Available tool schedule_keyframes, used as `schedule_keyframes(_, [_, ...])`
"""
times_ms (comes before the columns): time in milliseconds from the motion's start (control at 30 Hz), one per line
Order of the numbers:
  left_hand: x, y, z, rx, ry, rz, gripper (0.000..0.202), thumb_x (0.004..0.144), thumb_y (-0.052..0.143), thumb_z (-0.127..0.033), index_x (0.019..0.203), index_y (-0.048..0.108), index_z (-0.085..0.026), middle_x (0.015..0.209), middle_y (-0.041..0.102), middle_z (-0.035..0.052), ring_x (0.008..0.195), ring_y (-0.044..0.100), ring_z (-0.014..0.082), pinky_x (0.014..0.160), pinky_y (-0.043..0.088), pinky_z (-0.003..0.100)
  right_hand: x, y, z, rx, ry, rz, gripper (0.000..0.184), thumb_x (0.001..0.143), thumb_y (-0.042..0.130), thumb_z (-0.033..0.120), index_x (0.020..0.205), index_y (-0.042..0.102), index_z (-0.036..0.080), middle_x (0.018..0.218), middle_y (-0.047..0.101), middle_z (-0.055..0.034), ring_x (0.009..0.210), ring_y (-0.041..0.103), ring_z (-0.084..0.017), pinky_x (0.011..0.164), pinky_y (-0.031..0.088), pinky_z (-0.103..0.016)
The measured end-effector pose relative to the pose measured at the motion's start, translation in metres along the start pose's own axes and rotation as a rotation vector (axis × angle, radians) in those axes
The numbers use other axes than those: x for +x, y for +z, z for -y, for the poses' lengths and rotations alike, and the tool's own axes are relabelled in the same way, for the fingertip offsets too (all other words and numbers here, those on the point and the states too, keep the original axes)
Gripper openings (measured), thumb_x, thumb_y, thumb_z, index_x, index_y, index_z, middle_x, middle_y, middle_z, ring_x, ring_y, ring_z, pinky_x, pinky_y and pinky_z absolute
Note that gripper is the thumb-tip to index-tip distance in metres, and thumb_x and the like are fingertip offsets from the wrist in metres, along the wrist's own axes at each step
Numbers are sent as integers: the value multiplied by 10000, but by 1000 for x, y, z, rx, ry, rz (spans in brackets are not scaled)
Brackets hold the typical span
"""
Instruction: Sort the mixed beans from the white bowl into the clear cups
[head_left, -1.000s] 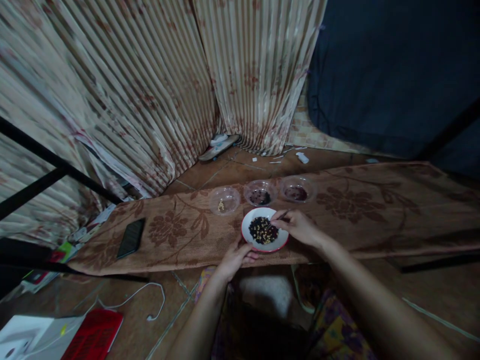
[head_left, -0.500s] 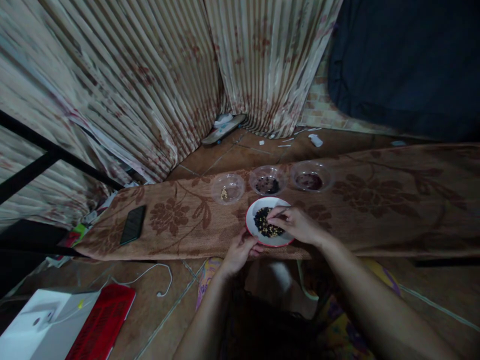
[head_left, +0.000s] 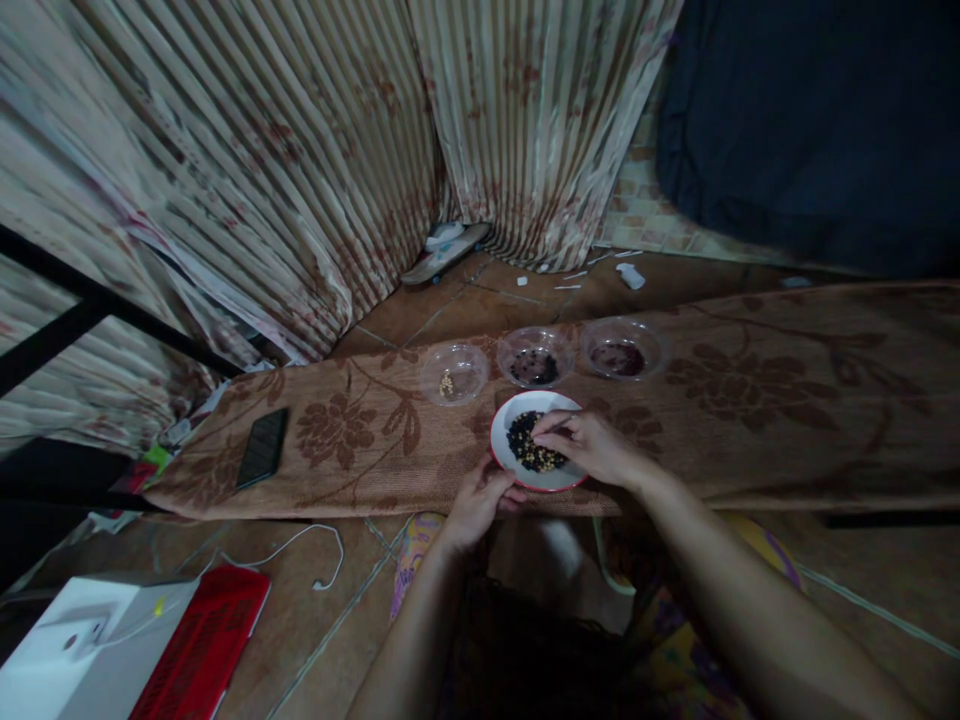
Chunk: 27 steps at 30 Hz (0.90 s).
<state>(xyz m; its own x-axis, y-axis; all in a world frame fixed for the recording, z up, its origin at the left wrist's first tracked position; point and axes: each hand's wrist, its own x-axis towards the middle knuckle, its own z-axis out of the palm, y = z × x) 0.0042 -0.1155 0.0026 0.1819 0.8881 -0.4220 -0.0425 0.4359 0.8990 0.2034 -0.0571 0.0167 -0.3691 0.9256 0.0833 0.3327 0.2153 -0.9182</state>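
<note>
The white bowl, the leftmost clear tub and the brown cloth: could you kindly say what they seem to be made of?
Bowl: smooth white with red edging, perhaps enamelled metal, ceramic or plastic. Tub: probably thin plastic, clear enough that brown shows through; glass is possible. Cloth: apparently woven fabric, matt, with visible coarse weave.

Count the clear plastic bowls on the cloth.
3, in a row beyond the white bowl: left bowl, on the phone side; middle bowl; right bowl. None looks hidden.
</note>
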Motion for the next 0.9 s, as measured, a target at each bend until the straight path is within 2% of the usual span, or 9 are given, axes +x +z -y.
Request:
schedule_keyframes(133, [3,-1,3,0,-17,0,485,746,680,-417,1114,550,-130,797,659,46,676,635,144,597,484,235,-2,-2,2,49,-5,-36,212,818,623,371,850,735,194,874,734,-39,786,667,-184,739,524,-319])
schedule_keyframes(333, [8,0,11,-26,-8,-16,406,762,658,-364,1103,573,-163,810,657,23,651,621,134,556,467,221,9,-12,13,188,-20,-207,240,775,663,411,784,718,178,743,707,-30,643,629,-152,608,516,-272])
schedule_keyframes(467, [8,0,12,-41,-7,-23,387,760,658,-346,1089,574,-161,781,649,17,645,618,137,552,469,224,50,-7,30,240,-65,-292,214,730,700,389,770,708,180,661,673,-11,596,610,-138,570,498,-253])
schedule_keyframes(600, [8,0,15,-69,4,-10,424,755,664,-364,1105,562,-148,782,649,24,618,604,127,544,465,219,104,11,40,235,-118,-262,247,743,671,409,749,695,163,696,685,-27,563,594,-129,555,488,-256])
schedule_keyframes(667, [9,-1,17,-81,9,3,447,747,671,-382,1109,558,-146,786,650,27,617,606,129,543,467,221,119,18,41,178,-157,-253,253,747,661,412,740,700,162,730,698,-37,582,597,-133,559,481,-256])
schedule_keyframes(767, [11,0,19,-77,27,8,452,737,676,-398,1092,562,-141,793,648,29,607,608,129,524,460,218,116,16,41,156,-173,-299,252,746,665,414,765,711,168,744,705,-38,604,605,-142,565,478,-256])
schedule_keyframes(900, [12,2,19,-79,27,-1,428,738,675,-377,1079,563,-144,803,651,30,592,603,119,524,462,216,76,-5,35,178,-119,-401,249,731,701,416,769,707,170,676,683,-24,565,595,-138,549,478,-258])
